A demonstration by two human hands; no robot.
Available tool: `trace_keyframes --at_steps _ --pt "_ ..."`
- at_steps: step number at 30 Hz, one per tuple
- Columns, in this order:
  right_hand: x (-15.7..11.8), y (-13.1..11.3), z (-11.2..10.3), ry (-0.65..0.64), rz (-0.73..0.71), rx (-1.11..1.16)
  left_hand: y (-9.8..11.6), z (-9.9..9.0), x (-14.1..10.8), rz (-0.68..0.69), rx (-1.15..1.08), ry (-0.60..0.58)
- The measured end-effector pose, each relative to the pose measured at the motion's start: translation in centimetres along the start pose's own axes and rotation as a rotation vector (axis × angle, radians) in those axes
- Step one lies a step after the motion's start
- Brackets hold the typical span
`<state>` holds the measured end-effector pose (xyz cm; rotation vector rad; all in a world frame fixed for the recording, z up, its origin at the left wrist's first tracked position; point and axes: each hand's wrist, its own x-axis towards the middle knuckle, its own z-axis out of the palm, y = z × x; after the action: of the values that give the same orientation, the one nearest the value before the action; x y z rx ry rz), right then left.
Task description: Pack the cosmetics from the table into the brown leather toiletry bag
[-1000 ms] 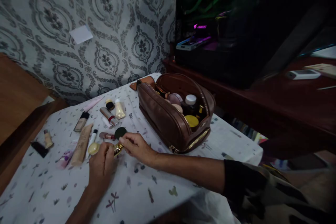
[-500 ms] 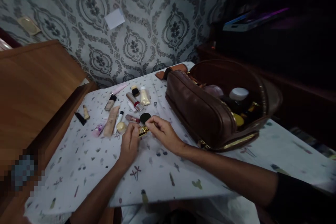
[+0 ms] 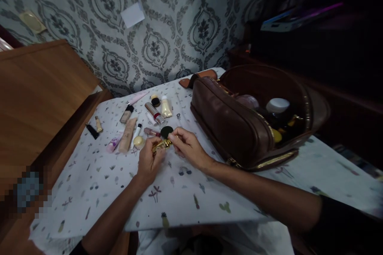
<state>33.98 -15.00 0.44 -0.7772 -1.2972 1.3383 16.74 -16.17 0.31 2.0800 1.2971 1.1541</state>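
Observation:
A shiny gold piece, which looks like a wristwatch with a link band (image 3: 161, 145), is held low over the table between both hands. My left hand (image 3: 149, 162) is closed round its left part, thumb on top. The fingertips of my right hand (image 3: 188, 147) pinch its right end. Just beyond the fingers is a dark round disc (image 3: 166, 132). Close by on the cloth are a lip gloss tube (image 3: 151, 132), a small cream-coloured jar (image 3: 138, 141) and a beige squeeze tube (image 3: 128, 135). My fingers hide part of the gold piece.
A large brown leather bag (image 3: 230, 123) stands unzipped on the right, with a white-lidded jar (image 3: 277, 105) inside. More cosmetics lie farther back, including a foundation bottle (image 3: 127, 114) and a cream tube (image 3: 166, 106). A wooden panel (image 3: 44, 83) borders the table (image 3: 113, 203) at left.
The gold piece has turned so more of its face and links show. My left hand has rotated with it, and both hands remain close together. The view has shifted slightly.

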Motion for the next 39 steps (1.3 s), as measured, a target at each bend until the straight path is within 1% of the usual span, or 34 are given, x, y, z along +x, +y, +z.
trace_keyframes --at_steps 2,5,7,9,14,16,17,19,21,24,26,28,31,32,34,36,39 --pt "-0.3 -0.8 0.1 0.031 -0.063 -0.055 0.5 -0.2 0.1 0.003 0.02 -0.026" --pt "-0.9 -2.6 0.0 0.069 -0.193 -0.202 1.7 -0.5 0.4 -0.016 -0.023 -0.084" --pt "-1.4 -4.1 -0.3 0.059 -0.258 -0.31 2.4 -0.5 0.6 -0.021 -0.094 -0.123" --pt "-2.1 -5.7 -0.8 0.031 -0.293 -0.41 3.1 -0.3 0.7 -0.037 -0.221 -0.169" --pt "-4.2 -9.9 -2.8 -0.006 -0.396 -0.588 5.6 1.6 1.4 -0.136 -0.631 -0.295" --pt "-4.9 -11.5 -3.9 -0.023 -0.432 -0.632 7.0 2.4 2.0 -0.136 -0.705 -0.311" --pt "-5.3 -12.3 -4.5 -0.024 -0.44 -0.644 7.9 2.8 2.4 -0.111 -0.708 -0.311" --pt "-6.0 -13.9 -5.7 -0.008 -0.443 -0.647 9.7 3.6 3.3 -0.015 -0.643 -0.296" --pt "-6.7 -15.5 -7.0 0.054 -0.434 -0.632 11.5 4.3 4.2 0.094 -0.531 -0.25" --pt "-7.8 -17.6 -9.0 0.216 -0.422 -0.616 13.8 5.5 5.2 0.2 -0.373 -0.147" --pt "-8.3 -18.7 -10.4 0.314 -0.424 -0.635 14.8 6.4 5.7 0.309 -0.236 -0.095" --pt "-8.8 -19.3 -11.7 0.376 -0.427 -0.685 15.3 7.1 6.0 0.489 -0.06 -0.081" --pt "-9.5 -19.4 -13.4 0.45 -0.439 -0.802 15.5 8.0 6.0 0.781 0.173 -0.134" --pt "-9.6 -19.3 -13.9 0.455 -0.446 -0.848 15.5 8.2 5.9 0.851 0.236 -0.153" --pt "-9.9 -19.1 -14.8 0.424 -0.456 -0.942 15.3 8.5 5.6 0.932 0.331 -0.173" --pt "-10.1 -18.9 -15.5 0.358 -0.445 -1.019 15.1 8.6 5.4 0.953 0.385 -0.181" --pt "-10.1 -18.7 -16.3 0.259 -0.385 -1.066 14.7 8.5 5.1 0.966 0.416 -0.214"
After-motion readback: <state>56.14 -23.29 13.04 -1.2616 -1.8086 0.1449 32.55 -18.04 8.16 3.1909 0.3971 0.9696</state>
